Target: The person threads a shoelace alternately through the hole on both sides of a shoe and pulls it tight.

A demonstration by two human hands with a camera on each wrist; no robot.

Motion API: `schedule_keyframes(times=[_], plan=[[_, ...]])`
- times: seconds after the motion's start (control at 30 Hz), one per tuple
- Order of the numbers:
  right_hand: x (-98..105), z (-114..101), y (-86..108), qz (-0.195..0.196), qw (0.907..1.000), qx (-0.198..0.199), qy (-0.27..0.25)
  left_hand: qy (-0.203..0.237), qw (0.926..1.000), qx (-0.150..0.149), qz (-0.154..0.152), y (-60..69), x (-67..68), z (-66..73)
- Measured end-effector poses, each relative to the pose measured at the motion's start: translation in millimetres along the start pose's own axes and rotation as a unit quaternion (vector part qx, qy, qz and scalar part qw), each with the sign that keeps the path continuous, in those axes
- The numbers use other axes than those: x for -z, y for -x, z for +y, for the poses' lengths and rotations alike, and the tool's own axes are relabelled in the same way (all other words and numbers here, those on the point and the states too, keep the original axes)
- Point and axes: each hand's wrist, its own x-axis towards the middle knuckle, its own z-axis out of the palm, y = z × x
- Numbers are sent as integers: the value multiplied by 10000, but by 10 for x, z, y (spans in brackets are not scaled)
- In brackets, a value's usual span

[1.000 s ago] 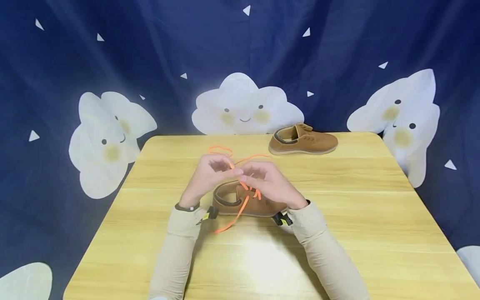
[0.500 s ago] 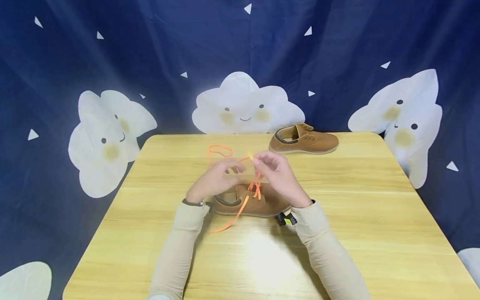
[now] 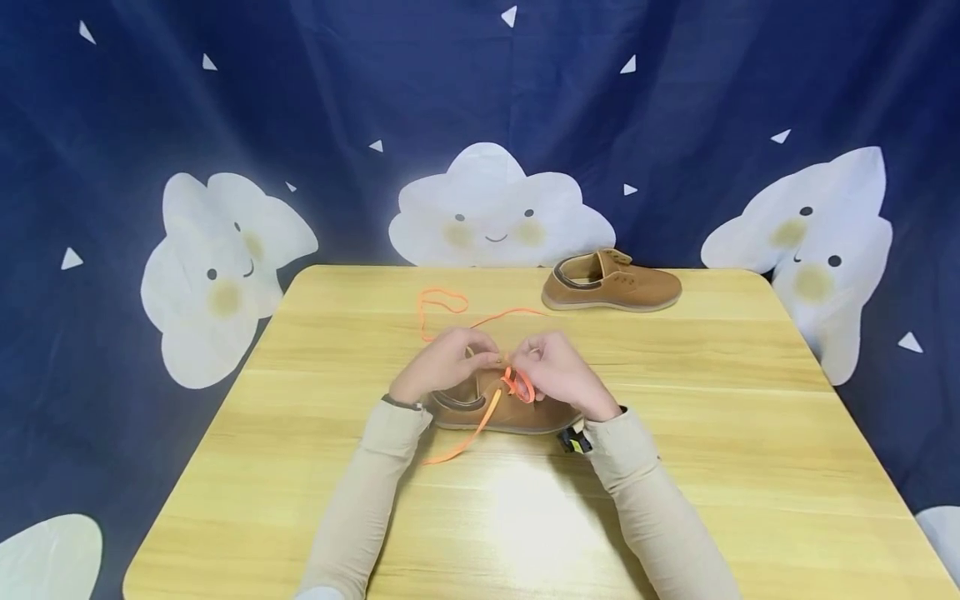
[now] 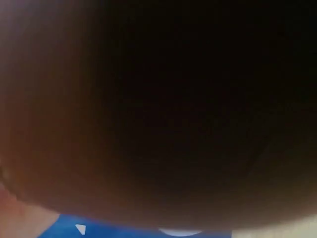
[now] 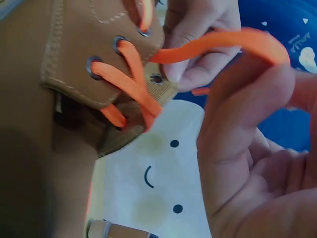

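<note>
A brown shoe point(image 3: 525, 419) stands on the table beneath both hands, toe to the right. An orange shoelace point(image 3: 482, 423) runs through several of its eyelets, clear in the right wrist view. My left hand point(image 3: 450, 364) pinches the edge of the far eyelet flap point(image 5: 167, 88) beside a bare eyelet. With thumb and finger, my right hand point(image 5: 252, 124) pinches the lace, whose strand point(image 5: 213, 43) arches from the shoe to the fingertips. The lace's tip is hidden by the fingers. A dark, blurred surface fills most of the left wrist view.
A second brown shoe point(image 3: 618, 287), with no lace visible, sits at the table's back edge. A loose loop of orange lace point(image 3: 442, 292) lies behind the hands. Behind the wooden table point(image 3: 750, 467) hangs a blue curtain point(image 3: 330, 100) with clouds.
The hands were together above the shoe, then the right hand drew the lace upward. Now both are lower, the left gripping the flap and the right holding lace close to the eyelets.
</note>
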Motion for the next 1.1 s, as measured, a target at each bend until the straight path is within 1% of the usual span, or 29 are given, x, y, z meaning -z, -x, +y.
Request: schedule_keyframes(times=[0.1,0.17,0.33,0.47,0.6,0.73,0.93,1.1], plan=[[-18,30,-3,-354,9992,-117,140,74,10000,57,26,-3,-4,-11],[-19,51,-1,-496,9985,-189,153,116,9999,95,22,-8,-9,-14],[-31,62,-1,-582,9977,-316,155,153,9998,127,-11,-9,-14,-17],[-59,63,-11,-552,9974,-264,389,182,9998,83,-21,-4,-6,-10],[-75,95,-41,-346,9946,-6,978,259,9997,15,-27,0,3,-8],[-98,85,-41,2,9867,141,1622,371,9993,10,-29,4,7,-5],[-184,30,-9,262,9777,38,2085,584,9982,128,-31,24,10,-20],[-255,8,14,590,9657,-13,2529,802,9964,204,-209,22,21,-57]])
